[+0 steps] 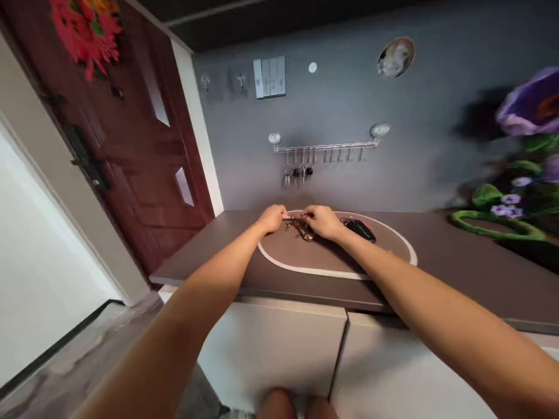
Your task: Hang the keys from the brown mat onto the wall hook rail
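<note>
A: Hand status?
B: Left hand [273,218]: fingertips nearly together, looks like a light pinch on one end of a brown-and-gold, strap-like keychain [304,231]. Right hand [322,220]: fingers curled, tips at the keychain's far side. Grip or mere touch, can't tell; knuckles hide it.
A: Keychain location?
B: Between the hands, over the dark brown oval mat with a pale rim [305,270], on the table. Resting or slightly lifted, can't tell. Small silvery key [287,227] beside the left fingertips.
A: What could go wrong?
B: My guess, three things. Slip: small, probably smooth metal under a fingertip-only pinch. Tangle: loose links could twist if the hands pull at different angles. Knock: black, rounded slab of a key fob [361,230] sits just beside the right wrist; a sideways sweep could shove it toward the rim.
A: Materials?
B: Keychain has a metallic glint, narrow and irregular. Fob looks like hard plastic. Mat reads flat and matte, table [437,250] matte dark brown with a straight front edge. Behind: shiny metal hook rail [327,147] on round mounts, thin curved hooks, silver-and-black keys [287,176] hanging at its left half.
</note>
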A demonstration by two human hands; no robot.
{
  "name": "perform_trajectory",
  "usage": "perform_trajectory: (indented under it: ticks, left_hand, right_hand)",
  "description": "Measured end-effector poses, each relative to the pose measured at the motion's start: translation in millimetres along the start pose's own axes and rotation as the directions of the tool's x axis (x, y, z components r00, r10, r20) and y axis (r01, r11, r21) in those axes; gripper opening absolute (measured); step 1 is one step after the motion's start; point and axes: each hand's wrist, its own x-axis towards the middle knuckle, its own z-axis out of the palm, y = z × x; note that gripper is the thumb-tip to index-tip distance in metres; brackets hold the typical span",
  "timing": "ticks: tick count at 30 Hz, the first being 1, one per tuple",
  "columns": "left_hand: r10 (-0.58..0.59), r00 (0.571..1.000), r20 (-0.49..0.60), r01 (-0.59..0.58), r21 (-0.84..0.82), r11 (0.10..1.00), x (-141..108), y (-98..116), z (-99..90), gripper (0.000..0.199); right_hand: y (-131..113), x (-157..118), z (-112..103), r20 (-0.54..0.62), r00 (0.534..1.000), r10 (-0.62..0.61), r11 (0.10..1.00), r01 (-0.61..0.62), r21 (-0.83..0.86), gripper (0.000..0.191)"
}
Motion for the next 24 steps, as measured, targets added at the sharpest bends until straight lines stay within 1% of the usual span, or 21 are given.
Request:
perform_trajectory:
  ticks: [5, 9, 12, 15, 18, 20, 22, 24]
  left_hand:
    - [0.042, 0.997, -0.066, -0.038, 0.062, 0.997, -1.2, -0.8, -5.6, 0.021]
    - [0.044, 0.995, -0.086, -0.036, 0.091, 0.995, -1.4, 0.2, -8.9, 0.022]
    - [0.024, 0.994, -0.104, -0.017, 0.073, 0.997, -1.1, 1.1, -10.3, 0.022]
    - [0.009, 0.989, -0.149, -0.006, 0.016, 1.0, -0.2, 1.2, -10.8, 0.022]
    - [-0.04, 0.98, -0.196, 0.019, -0.11, 0.994, 1.6, 0.3, -10.3, 0.023]
    - [-0.094, 0.977, -0.194, 0.041, -0.261, 0.964, 2.9, 0.5, -9.5, 0.023]
    - [-0.162, 0.973, -0.165, 0.071, -0.452, 0.889, 3.6, 2.5, -8.9, 0.021]
    - [-0.23, 0.966, -0.122, 0.103, -0.635, 0.766, 3.4, 6.7, -9.3, 0.019]
  right_hand:
    - [-1.2, -2.3, -1.7, 0.001, 1.0, 0.031, 0.999, -0.031, 0.026, 0.022]
    - [-3.1, -3.2, -3.3, 0.014, 0.999, 0.048, 0.998, -0.049, 0.049, 0.021]
    - [-4.1, -3.5, -4.5, 0.015, 0.998, 0.056, 0.997, -0.057, 0.053, 0.02]
    - [-5.2, -3.7, -5.8, 0.009, 0.999, 0.054, 0.997, -0.054, 0.057, 0.02]
    - [-6.7, -4.2, -6.8, -0.007, 0.998, 0.056, 0.995, -0.055, 0.082, 0.021]
    - [-7.4, -4.7, -7.2, -0.028, 0.998, 0.06, 0.993, -0.056, 0.105, 0.021]
    - [-7.7, -5.2, -7.6, -0.054, 0.997, 0.062, 0.991, -0.055, 0.125, 0.021]
    - [-7.6, -5.5, -7.9, -0.085, 0.995, 0.06, 0.989, -0.047, 0.141, 0.02]
